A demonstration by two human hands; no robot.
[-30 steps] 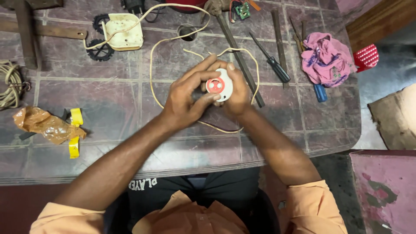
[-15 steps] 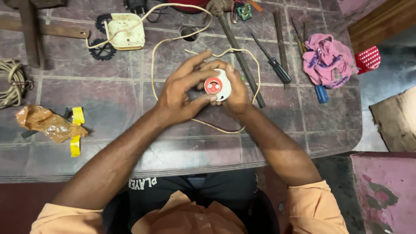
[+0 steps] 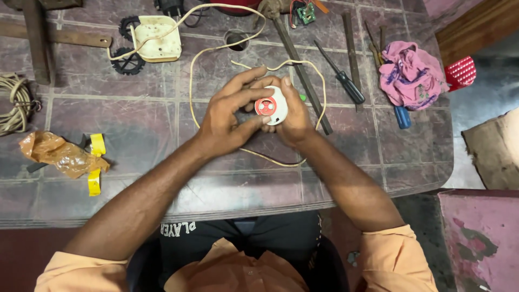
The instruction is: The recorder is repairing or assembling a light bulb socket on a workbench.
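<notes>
Both forearms reach forward from the orange sleeves and meet over the tiled table (image 3: 135, 189). The left hand (image 3: 230, 116) curls around a small round white fitting with a red face (image 3: 269, 105), thumb under it and fingers bent across its near-left side. The right hand (image 3: 292, 116) cups the fitting from the right, fingertips pressed on its upper rim. Both hands close on the fitting, which sits just above the table's middle.

The back of the fitting is covered by the palms, and how the cream cord (image 3: 203, 54) joins it cannot be made out. The cord loops around the hands and runs beyond the fitting to a cream box with black toothed wheels (image 3: 154, 40).

Left of the fitting lie crumpled orange wrapping (image 3: 54, 154) and yellow tape (image 3: 96, 162); a rope coil (image 3: 13, 103) is cut off at the table's left edge. Right of the fitting are a black-handled screwdriver (image 3: 343, 75) and a pink rag (image 3: 411, 73). Items on the far side of the table are cropped.

Compared with half a second ago, the grip and the fitting's place look nearly unchanged; the left fingers have shifted only slightly.
</notes>
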